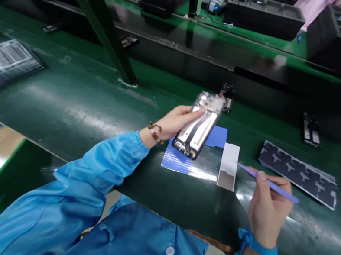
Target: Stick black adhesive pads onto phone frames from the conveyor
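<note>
**Phone body held at centre, purple tool tip beside the pale strip**

The left hand [172,124] holds an opened phone body [205,129] in the centre of the frame, thumb pressed across its inner face, fingers mostly hidden beneath; the phone's long axis runs from upper right to lower left, above a blue sheet [218,137].

The right hand [269,213], at the lower right, is closed in a narrow pinch on a slim purple tool [282,192]; the tool slants from its tip at upper left to its butt at lower right, its tip by the right edge of a white-and-grey strip [229,159]; whether tip and strip touch is hard to tell, as the view is a little soft there.

The strip stands nearly upright in the frame, between phone and right hand; the phone lies up and left of the tool tip; a dark patterned sheet [297,174] lies right of the strip.
</note>
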Demonstrator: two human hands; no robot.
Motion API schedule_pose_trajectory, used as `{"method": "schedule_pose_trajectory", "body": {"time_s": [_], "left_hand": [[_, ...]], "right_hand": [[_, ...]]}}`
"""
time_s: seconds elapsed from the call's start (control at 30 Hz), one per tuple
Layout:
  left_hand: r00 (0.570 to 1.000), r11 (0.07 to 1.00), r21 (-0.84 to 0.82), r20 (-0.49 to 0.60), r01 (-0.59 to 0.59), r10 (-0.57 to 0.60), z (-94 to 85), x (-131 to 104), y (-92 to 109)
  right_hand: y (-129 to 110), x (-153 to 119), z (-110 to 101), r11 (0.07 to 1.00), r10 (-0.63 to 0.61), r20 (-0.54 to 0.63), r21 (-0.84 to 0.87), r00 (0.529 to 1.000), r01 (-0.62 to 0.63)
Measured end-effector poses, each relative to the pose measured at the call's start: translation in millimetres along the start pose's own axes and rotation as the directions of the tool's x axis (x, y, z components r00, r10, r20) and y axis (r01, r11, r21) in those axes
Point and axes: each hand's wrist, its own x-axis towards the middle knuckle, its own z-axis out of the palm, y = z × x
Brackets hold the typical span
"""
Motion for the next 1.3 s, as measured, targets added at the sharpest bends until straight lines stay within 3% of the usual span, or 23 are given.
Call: {"method": "schedule_pose_trajectory", "body": {"time_s": [0.13,0.27,0.4,0.53,0.6,0.77,1.03,1.17,1.3], "left_hand": [[0.989,0.984,0.151,0.129,-0.091,0.072,27.1,-26,-31],[0.964,0.895,0.422,0.265,-0.145,0.031,41.9,-39,-54],[0.976,0.883,0.453,0.215,-0.122,0.025,52.3,-49,-62],[0.987,0.866,0.488,0.160,-0.109,0.034,54.0,-54,-58],[0.983,0.794,0.586,0.169,-0.163,0.077,52.3,-55,-56],[0.949,0.506,0.803,0.263,-0.316,0.175,49.0,-54,-60],[0.896,0.156,0.897,0.373,-0.415,0.241,50.1,-56,-64],[0.874,0.085,0.893,0.407,-0.442,0.265,45.7,-56,-60],[0.851,0.141,0.858,0.444,-0.494,0.281,41.1,-56,-59]], "right_hand": [[-7,35,27,0.996,-0.090,0.063,-0.009,0.994,0.091],[17,51,39,0.993,-0.024,0.126,-0.112,0.992,0.038],[41,47,32,0.977,0.062,0.150,-0.213,0.987,-0.029],[48,45,27,0.966,0.057,0.161,-0.260,0.985,-0.014],[49,47,28,0.964,0.037,0.166,-0.267,0.985,0.009],[52,48,32,0.967,0.063,0.191,-0.253,0.980,-0.013],[47,48,35,0.979,0.103,0.197,-0.191,0.975,-0.065],[35,27,22,0.988,0.088,0.139,-0.135,0.986,-0.069],[32,-6,3,0.979,0.126,0.165,-0.182,0.978,-0.095]]}}
